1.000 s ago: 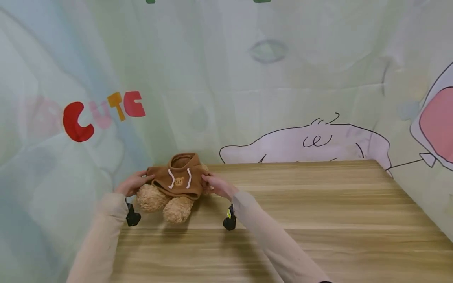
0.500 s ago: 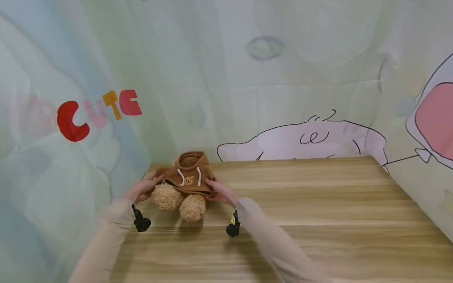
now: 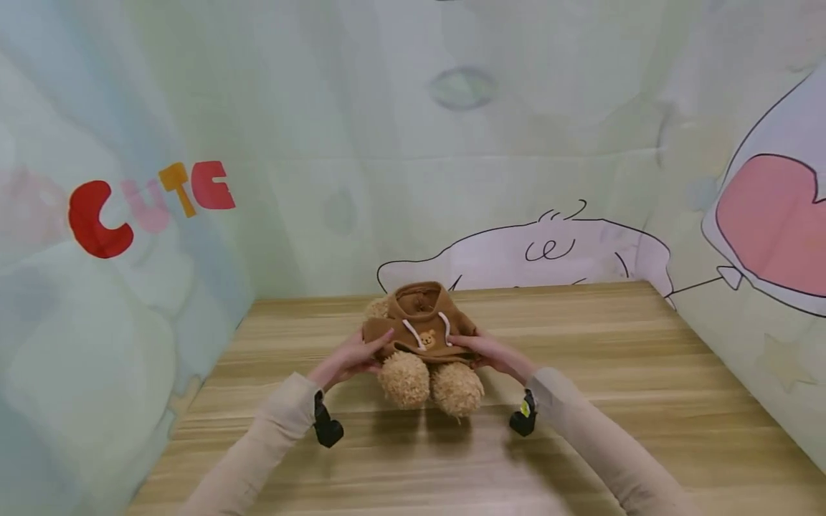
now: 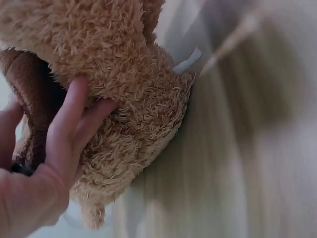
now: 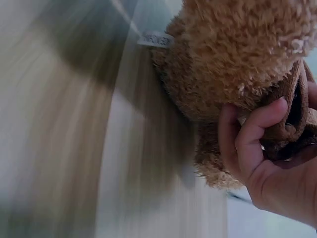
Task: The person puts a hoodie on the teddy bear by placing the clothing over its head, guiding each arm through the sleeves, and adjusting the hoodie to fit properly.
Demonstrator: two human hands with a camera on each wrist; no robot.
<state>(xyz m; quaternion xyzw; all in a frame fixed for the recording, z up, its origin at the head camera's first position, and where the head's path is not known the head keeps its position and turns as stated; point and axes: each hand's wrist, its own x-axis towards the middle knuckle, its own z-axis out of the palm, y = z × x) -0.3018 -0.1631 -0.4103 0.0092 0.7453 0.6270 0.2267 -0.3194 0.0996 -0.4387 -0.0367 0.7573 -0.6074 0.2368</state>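
Note:
A curly tan teddy bear wears a brown hoodie with white drawstrings and a small bear face on its front. Its two legs point toward me, and the hood covers most of the head. My left hand grips the hoodie and body at the left side, thumb on top. On the other side my right hand does the same. In the left wrist view, fingers press into the fur beneath the hem. The right wrist view shows a white tag on the fur, near the wooden surface.
A wood-grain table lies under the bear. Printed cloth walls enclose its back and both sides. Black wrist cameras hang under both wrists.
Both hands have carried the teddy bear rightward, from the table's left back corner to nearer its middle. It now faces more squarely toward me. The head view has turned slightly right.

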